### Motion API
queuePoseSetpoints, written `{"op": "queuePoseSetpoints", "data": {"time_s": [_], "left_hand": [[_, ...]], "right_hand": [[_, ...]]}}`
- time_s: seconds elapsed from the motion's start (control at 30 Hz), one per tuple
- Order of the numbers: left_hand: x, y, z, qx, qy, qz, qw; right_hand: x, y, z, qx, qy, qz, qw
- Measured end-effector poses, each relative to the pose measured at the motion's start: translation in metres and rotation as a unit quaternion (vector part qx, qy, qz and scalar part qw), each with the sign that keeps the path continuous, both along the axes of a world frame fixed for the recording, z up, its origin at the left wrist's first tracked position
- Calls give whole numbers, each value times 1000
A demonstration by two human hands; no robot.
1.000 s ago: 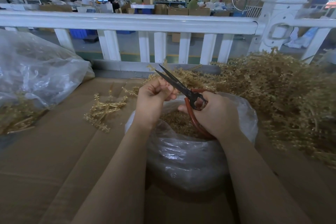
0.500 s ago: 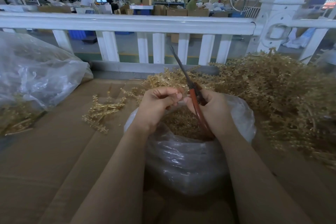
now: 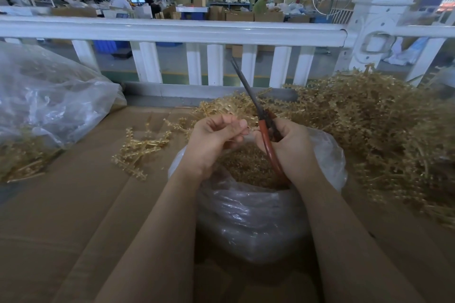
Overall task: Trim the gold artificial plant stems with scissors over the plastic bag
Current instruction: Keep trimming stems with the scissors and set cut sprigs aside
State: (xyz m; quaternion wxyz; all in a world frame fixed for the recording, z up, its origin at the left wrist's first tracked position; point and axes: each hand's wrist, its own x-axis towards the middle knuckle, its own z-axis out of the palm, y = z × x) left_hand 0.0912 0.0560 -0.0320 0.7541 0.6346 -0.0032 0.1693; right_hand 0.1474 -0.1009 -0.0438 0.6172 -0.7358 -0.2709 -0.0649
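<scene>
The plastic bag [image 3: 258,216] directly under both hands already holds a bed of gold offcuts. The left hand [image 3: 211,140] pinches something small, too small to tell, above it. The right hand [image 3: 288,145] grips the scissors [image 3: 264,130], blades together, pointing away. Beyond and right, a large untrimmed heap [image 3: 369,125] remains; much seems left.
</scene>
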Motion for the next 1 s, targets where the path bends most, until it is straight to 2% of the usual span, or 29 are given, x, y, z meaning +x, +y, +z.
{"op": "queuePoseSetpoints", "data": {"time_s": [0.13,0.27,0.37,0.47,0.7,1.0], "left_hand": [[1,0,-1,1,-14,27,1000],[2,2,-1,1,-43,55,998],[2,2,-1,-1,-60,76,995],[3,3,-1,4,-80,93,992],[5,5,-5,15,-100,91,991],[6,5,-7,6,-95,102,990]], "right_hand": [[-1,0,1,-21,-17,-10,1000],[-3,-2,2,-95,-32,-76,992],[-4,-4,2,-174,-82,-109,975],[-3,-4,-1,-209,-136,-137,959],[-2,-4,-1,-253,-181,-162,937],[-4,-4,0,-267,-196,-181,926]]}}
